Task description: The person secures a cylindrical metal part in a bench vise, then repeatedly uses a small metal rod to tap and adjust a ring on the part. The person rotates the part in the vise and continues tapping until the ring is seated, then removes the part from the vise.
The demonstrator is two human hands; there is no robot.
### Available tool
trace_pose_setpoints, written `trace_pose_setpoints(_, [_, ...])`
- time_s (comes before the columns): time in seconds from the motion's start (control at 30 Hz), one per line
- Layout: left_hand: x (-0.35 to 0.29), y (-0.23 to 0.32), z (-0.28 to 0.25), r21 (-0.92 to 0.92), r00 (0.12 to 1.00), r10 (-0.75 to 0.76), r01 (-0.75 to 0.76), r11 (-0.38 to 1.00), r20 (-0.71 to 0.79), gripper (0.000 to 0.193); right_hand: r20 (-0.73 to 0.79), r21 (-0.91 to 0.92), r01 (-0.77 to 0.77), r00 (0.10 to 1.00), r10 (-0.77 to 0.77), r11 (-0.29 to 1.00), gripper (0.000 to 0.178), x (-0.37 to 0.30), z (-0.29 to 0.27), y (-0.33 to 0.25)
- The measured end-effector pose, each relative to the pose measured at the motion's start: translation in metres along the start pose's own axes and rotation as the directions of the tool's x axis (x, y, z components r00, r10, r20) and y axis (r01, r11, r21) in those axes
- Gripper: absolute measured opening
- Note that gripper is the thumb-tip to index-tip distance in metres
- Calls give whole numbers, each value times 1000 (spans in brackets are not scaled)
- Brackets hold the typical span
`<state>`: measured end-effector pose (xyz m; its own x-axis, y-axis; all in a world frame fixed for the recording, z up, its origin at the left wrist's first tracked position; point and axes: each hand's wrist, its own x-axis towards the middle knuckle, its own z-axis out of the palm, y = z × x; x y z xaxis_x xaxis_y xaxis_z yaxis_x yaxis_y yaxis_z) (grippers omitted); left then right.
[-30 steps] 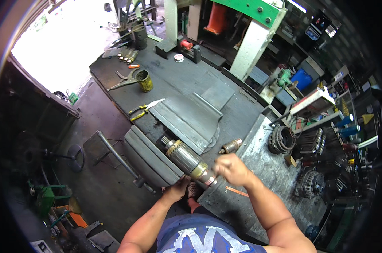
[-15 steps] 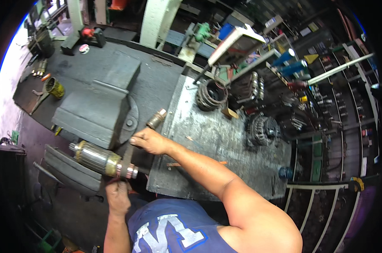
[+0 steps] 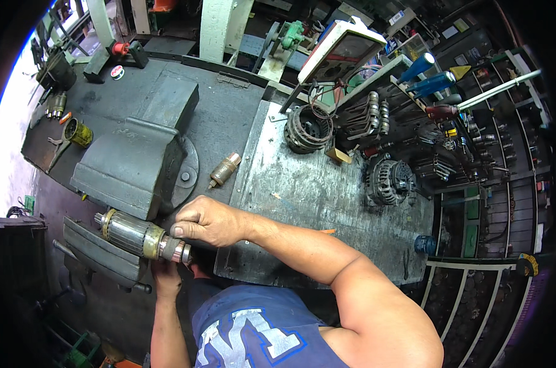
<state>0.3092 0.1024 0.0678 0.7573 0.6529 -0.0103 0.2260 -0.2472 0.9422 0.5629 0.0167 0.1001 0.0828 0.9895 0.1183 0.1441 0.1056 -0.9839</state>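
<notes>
A motor armature (image 3: 131, 234) with a ridged steel core and a copper commutator lies slanted between the jaws of a large bench vise (image 3: 121, 168). Around the commutator end passes a grey-brown abrasive strip (image 3: 169, 246). My right hand (image 3: 205, 222) is closed just above the commutator, thumb and fingers pinched on the strip's upper end. Below the armature is my left hand (image 3: 167, 279), closed on the strip's lower end; its fingertips are partly hidden by the commutator. A smaller armature (image 3: 225, 170) rests on the bench beyond my right hand.
On the metal-topped bench (image 3: 302, 227) stand a round stator housing (image 3: 308, 130), an alternator (image 3: 388, 179) and a small wooden block (image 3: 339, 155). Screwdrivers (image 3: 430, 84) project from a rack at the right. A yellow can (image 3: 78, 132) sits left of the vise.
My right hand has moved down and left, closer to the commutator. My left hand has slid lower and further beneath the armature. The strip has shifted around the commutator.
</notes>
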Motion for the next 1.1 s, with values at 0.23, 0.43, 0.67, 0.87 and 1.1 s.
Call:
trace_pose_setpoints(0.23, [-2, 10, 1, -268, 989, -148, 135, 954, -26, 25, -198, -80, -210, 961, 191, 974, 38, -2, 0, -7])
trace_pose_setpoints(0.43, [3, 18, -2, -164, 979, -140, 164, 973, 149, 35, -94, 35, -325, 941, 327, 945, 35, 0, -1, -20])
trace_pose_setpoints(0.67, [-15, 31, -10, 92, 973, -225, 220, 971, 43, 45, -85, 28, -108, 990, 110, 994, 41, -12, 7, -9])
trace_pose_setpoints(0.87, [-17, 38, -24, 174, 991, -93, 76, 982, 92, 44, -179, 195, -240, 944, 276, 951, 43, -21, 9, 7])
trace_pose_setpoints(1.1, [-32, 9, -20, 137, 955, -290, 281, 950, 54, 47, 24, 67, -111, 994, 109, 992, 42, 2, 3, -13])
